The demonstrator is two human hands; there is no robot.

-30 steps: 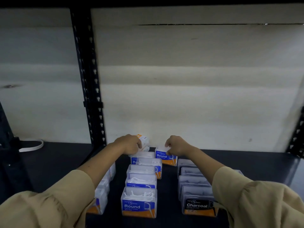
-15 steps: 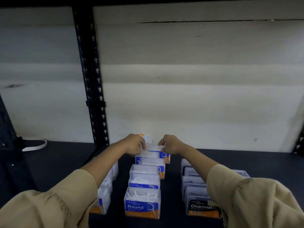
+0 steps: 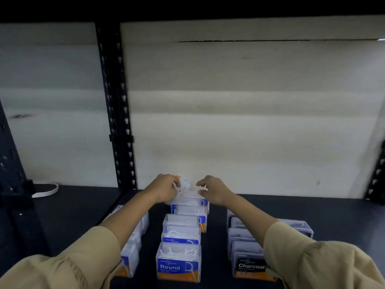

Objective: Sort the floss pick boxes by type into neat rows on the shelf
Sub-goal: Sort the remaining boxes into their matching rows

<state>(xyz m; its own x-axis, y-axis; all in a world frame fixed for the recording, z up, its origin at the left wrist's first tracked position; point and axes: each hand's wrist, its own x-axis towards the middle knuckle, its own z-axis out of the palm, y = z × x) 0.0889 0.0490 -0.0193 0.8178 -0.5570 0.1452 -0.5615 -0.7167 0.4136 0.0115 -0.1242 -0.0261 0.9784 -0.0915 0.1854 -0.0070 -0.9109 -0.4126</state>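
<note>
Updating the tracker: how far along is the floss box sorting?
Done: middle Round row and Charcoal row beside it look lined up; a third row sits left, partly behind an arm. In hand: left hand grips a tilted box at the Round row's far end; right hand touches the rear box there. Left: placing that tilted box.

Word "Round" in white letters stood on the blue label of the front clear plastic box (image 3: 178,261), word "Charcoal" on the black label of the front grey plastic box (image 3: 251,261), smaller print too blurry to read
</note>
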